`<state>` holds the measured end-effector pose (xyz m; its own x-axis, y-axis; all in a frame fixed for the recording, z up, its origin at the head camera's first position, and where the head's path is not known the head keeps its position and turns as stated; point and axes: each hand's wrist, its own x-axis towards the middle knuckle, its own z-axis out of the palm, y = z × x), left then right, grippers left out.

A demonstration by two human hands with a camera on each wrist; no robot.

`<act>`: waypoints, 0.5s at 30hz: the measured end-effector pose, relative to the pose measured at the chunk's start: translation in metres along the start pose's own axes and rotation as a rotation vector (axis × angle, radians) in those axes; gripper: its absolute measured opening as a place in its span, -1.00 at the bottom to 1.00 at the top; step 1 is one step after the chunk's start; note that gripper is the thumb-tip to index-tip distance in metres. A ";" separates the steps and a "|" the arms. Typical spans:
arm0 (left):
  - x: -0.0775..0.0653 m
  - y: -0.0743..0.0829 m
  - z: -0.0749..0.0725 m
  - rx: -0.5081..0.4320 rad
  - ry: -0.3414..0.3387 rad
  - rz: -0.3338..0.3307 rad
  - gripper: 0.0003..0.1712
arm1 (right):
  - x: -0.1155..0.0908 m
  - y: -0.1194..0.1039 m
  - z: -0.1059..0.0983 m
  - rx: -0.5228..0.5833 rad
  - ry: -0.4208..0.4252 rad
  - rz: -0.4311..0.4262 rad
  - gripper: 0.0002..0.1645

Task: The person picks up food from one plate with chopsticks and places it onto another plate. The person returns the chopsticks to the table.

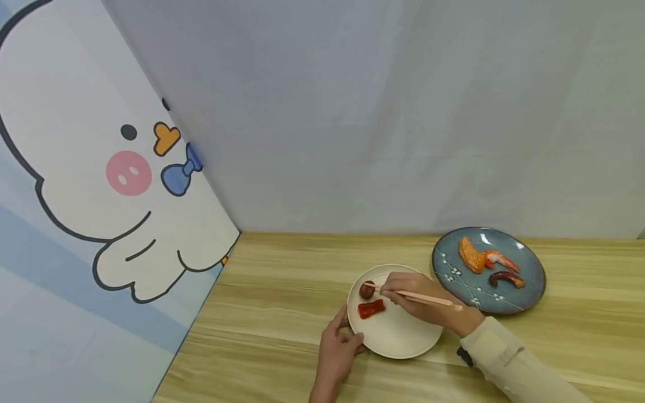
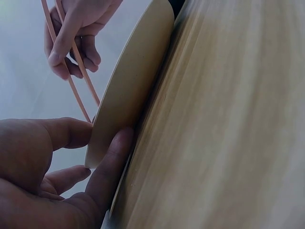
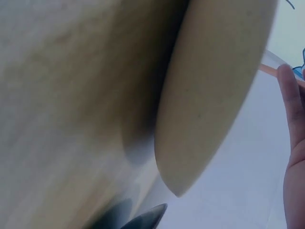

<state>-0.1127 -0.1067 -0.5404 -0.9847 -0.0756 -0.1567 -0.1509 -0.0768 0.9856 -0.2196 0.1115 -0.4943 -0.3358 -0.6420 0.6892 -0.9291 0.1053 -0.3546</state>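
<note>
A cream plate [image 1: 403, 341] stands on the table, with a round dark brown piece of food [image 1: 367, 290] and a red, roughly rectangular piece [image 1: 371, 309] on its left part. The left hand [image 1: 339, 350] holds the plate's lower left rim; in the left wrist view its fingers lie on both sides of the plate wall [image 2: 136, 62]. Over the plate, the right hand [image 1: 420, 294] grips a pair of light pink chopsticks [image 1: 428, 298]. Their tips are at the round brown piece; whether they squeeze it I cannot tell. The right wrist view shows the right hand [image 3: 294, 138] at its edge.
Right behind the cream plate is a blue-grey plate [image 1: 509, 299] with white blossoms. It bears an orange salmon-like slice [image 1: 471, 256], a shrimp-like piece [image 1: 501, 260] and a dark curved piece [image 1: 506, 279]. A grey wall [image 1: 353, 140] and a cartoon-printed panel [image 1: 75, 168] bound the wooden table [image 1: 267, 296].
</note>
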 end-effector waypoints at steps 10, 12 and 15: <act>0.000 -0.001 0.000 -0.002 0.000 0.007 -0.10 | 0.002 0.004 0.000 -0.053 -0.119 -0.018 -0.71; 0.000 -0.001 0.000 0.000 0.001 0.006 -0.10 | 0.002 0.004 0.001 -0.059 -0.117 -0.023 -0.72; 0.001 -0.001 0.000 0.008 0.002 0.006 -0.10 | 0.003 0.004 0.003 -0.047 -0.094 -0.031 -0.74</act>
<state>-0.1130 -0.1068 -0.5416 -0.9854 -0.0783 -0.1509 -0.1457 -0.0680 0.9870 -0.2236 0.1075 -0.4954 -0.2931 -0.7134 0.6365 -0.9457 0.1188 -0.3024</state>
